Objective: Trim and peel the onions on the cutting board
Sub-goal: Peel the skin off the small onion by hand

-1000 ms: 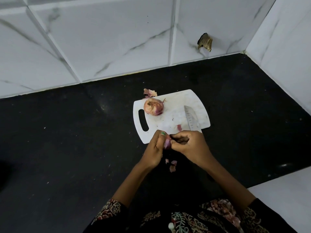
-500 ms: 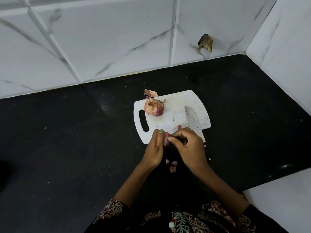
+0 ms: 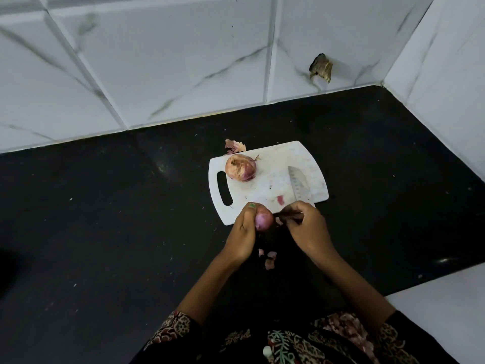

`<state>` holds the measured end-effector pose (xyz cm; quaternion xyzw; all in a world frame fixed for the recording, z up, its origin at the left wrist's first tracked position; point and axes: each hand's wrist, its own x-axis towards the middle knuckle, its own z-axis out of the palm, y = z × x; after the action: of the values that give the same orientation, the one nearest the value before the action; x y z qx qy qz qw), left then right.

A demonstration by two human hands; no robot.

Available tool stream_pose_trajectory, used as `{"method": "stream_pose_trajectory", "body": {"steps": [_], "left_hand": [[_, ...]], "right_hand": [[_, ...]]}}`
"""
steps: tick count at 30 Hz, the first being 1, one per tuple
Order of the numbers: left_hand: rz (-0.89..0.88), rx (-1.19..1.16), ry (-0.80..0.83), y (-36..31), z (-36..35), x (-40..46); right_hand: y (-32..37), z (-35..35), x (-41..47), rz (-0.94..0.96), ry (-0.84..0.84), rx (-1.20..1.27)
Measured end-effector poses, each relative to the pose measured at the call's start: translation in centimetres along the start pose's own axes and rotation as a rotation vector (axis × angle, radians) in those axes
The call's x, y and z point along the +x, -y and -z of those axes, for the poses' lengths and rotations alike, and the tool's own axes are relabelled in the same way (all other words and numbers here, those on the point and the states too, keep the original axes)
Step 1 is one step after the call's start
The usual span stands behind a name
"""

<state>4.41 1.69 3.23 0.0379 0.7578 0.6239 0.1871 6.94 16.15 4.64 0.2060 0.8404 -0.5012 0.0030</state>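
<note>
Small peeled purple onion (image 3: 263, 218) gripped in left hand (image 3: 242, 232) at near edge of white plastic cutting board (image 3: 265, 187). Right hand (image 3: 305, 227) just beside, fingers curled, pinching dark skin scrap. Unpeeled onion (image 3: 240, 167) on board's far left; knife blade (image 3: 299, 186) right.

A kitchen: black countertop (image 3: 105, 232), marble-tiled wall (image 3: 157, 61), cutting board (image 3: 273, 185)

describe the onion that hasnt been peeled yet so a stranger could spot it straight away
Start at the white cutting board on the black counter. Near the board's far left corner, just beside the handle slot, sits the unpeeled onion. It lies alone with dry, papery tan-and-purple skin, whereas the other onion, gripped in the left hand, is smooth and pink.
</note>
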Motion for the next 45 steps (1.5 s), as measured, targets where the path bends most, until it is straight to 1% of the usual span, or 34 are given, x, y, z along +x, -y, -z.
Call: {"method": "stream_pose_trajectory", "body": {"steps": [2, 5, 7, 13, 17, 20, 22, 26, 32, 37, 41, 45], "left_hand": [[0.024, 0.01, -0.009, 0.1, -0.1, 0.1], [-0.004, 0.03, -0.015, 0.1, -0.2, 0.1], [-0.045, 0.01, -0.005, 0.1, -0.2, 0.0], [-0.053, -0.015, 0.0, -0.4, 0.0, -0.2], [-0.057, 0.005, 0.024, 0.0, 0.0, -0.2], [0.066, -0.022, 0.017, 0.2, 0.2, 0.1], [0.088, -0.012, 0.01, -0.1, 0.2, 0.1], [0.017, 0.001, -0.018, -0.5, 0.1, -0.1], [0.004, 0.049, -0.033, -0.4, 0.0, -0.3], [0.003, 0.051, -0.027, -0.2, 0.1, -0.2], [0.002, 0.048, -0.009, -0.1, -0.2, -0.3], [0.004, 0.021, -0.024, -0.4, 0.0, -0.3]], "right_hand": [[0.5, 0.5, -0.2, 0.014, 0.064, 0.049], [2.0, 1.0, -0.9, 0.027, 0.21, 0.265], [2.4, 0.9, -1.3, 0.052, 0.256, 0.227], [2.8, 0.3, -1.4, 0.078, 0.18, 0.163], [2.9, 0.6, -1.4, 0.115, 0.185, 0.139], [2.6, 1.2, -1.3, 0.117, 0.151, 0.202], [2.5, 1.5, -1.3, 0.122, 0.155, 0.221], [2.9, 0.9, -1.9, 0.113, 0.207, 0.176], [2.9, 0.3, -1.9, 0.097, 0.168, 0.108], [2.8, 0.6, -1.5, 0.105, 0.189, 0.117], [2.3, 1.0, -1.0, 0.103, 0.113, 0.156], [2.4, 0.7, -1.6, 0.092, 0.182, 0.19]]}}
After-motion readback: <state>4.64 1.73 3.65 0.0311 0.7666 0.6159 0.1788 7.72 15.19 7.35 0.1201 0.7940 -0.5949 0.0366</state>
